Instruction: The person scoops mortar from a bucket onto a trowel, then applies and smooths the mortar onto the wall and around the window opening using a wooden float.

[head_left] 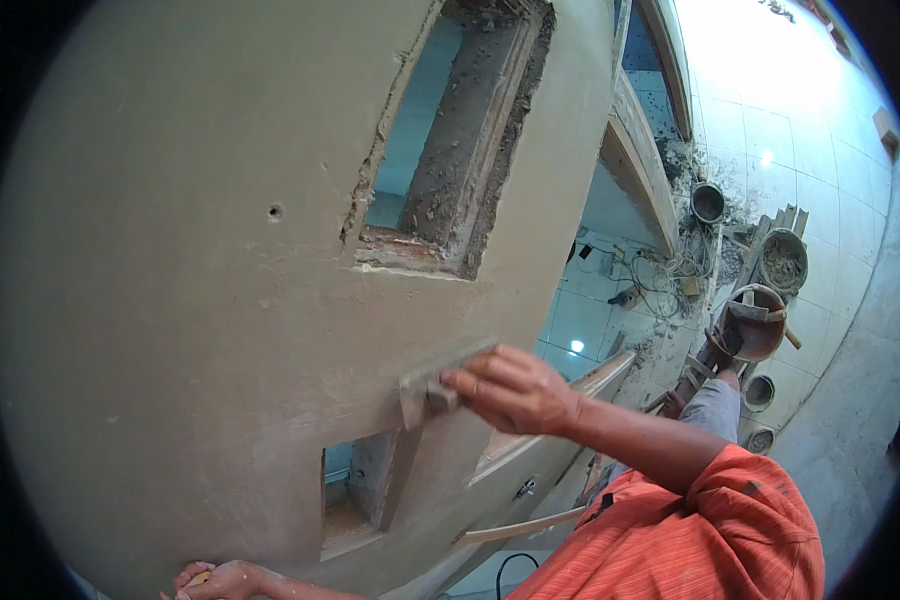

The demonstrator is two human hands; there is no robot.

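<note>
Clock positions are read around your right hand.

Item: hand float point(420, 388), a flat plate with a block handle, slightly blurred. It lies at nine o'clock, just beyond your fingertips on the handle side, its plate against the plastered wall point(200, 340) and its upper edge running toward eleven o'clock above your fingers.

Item: your right hand point(515, 390). Fingers bent and drawn close together, gripping the float by its handle; the precise place of your thumb you cannot make out here. Your forearm comes in from four o'clock, out of an orange shirt point(690, 530).

Item: your left hand point(215, 580), at eight o'clock, near the lower rim. Fingers curled, with a small yellow piece point(200, 578) showing among them; whether they pinch it, one cannot tell.

Item: small recess point(355, 490), at eight o'clock, near the float and nearer than your left hand.

Item: large rough-edged opening point(430, 255), between eleven and twelve.

Item: small round hole point(275, 212) in the plaster, at ten.

Item: metal fitting point(525, 488) on the wall, at six.

Items: black bucket point(708, 203), between one and two; mortar-filled pan point(783, 262), at two; reddish bucket point(753, 345), between two and three, tools lying across it.
</note>
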